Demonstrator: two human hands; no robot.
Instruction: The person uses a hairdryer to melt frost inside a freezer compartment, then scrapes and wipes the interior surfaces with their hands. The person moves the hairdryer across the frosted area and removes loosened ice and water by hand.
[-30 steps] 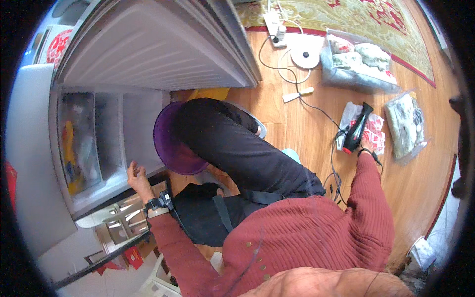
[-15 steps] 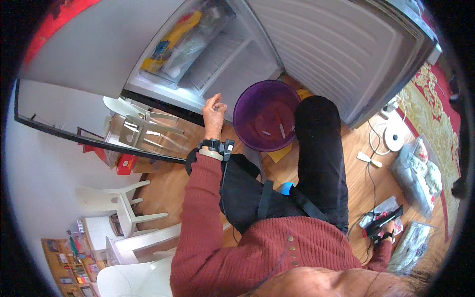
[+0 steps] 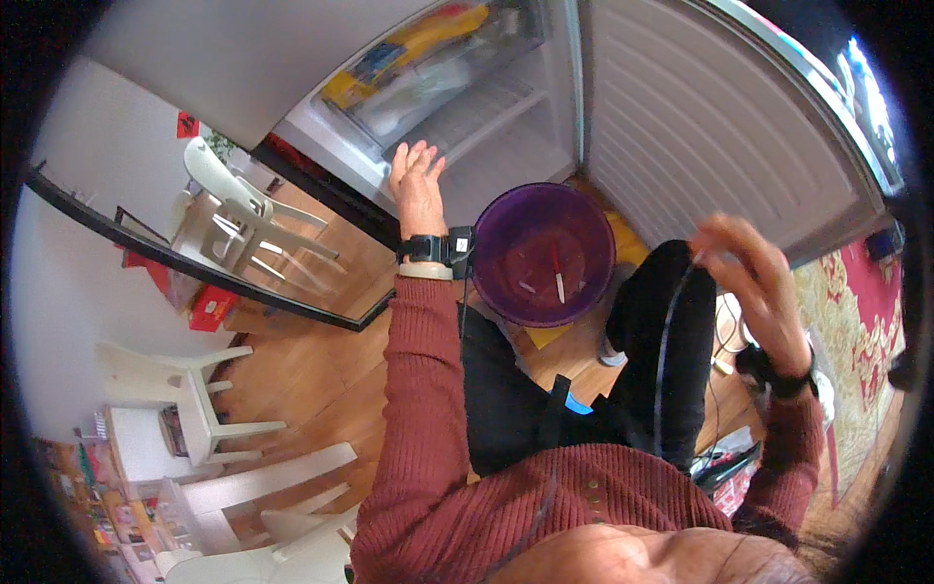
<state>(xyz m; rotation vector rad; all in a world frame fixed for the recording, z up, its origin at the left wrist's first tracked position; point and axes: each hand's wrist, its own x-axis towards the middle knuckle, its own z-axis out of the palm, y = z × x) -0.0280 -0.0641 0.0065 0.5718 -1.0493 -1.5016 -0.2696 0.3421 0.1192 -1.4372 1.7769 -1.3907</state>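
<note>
- The left hand (image 3: 420, 195) is raised before the refrigerator compartment (image 3: 520, 146). Its fingers are extended and slightly parted; nothing is seen gripped.
- The compartment's pale interior is placed beyond and to the right of the left fingertips. Whether its front edge is touched by them cannot be determined from this angle.
- A clear bin (image 3: 384, 122), in which a yellow package (image 3: 404, 54) is seen, is located just beyond the same fingertips.
- The purple basin (image 3: 496, 234) is set on the wooden floor (image 3: 331, 399), below the compartment and to the right of the left hand, apart from its fingers.
- A slender red-and-white object (image 3: 557, 273) is noted inside the basin, well apart from both hands.
- The right hand (image 3: 754, 282) is held above the right knee, near the refrigerator door (image 3: 720, 127). Its fingers are blurred and appear partly bent; whether anything is gripped cannot be determined.
- The basin is positioned to the left of the right fingers, with a gap seen between.
- The door is swung wide, its ribbed inner face exposed.
- A dark wrist device (image 3: 424, 249) is worn on the left wrist.
</note>
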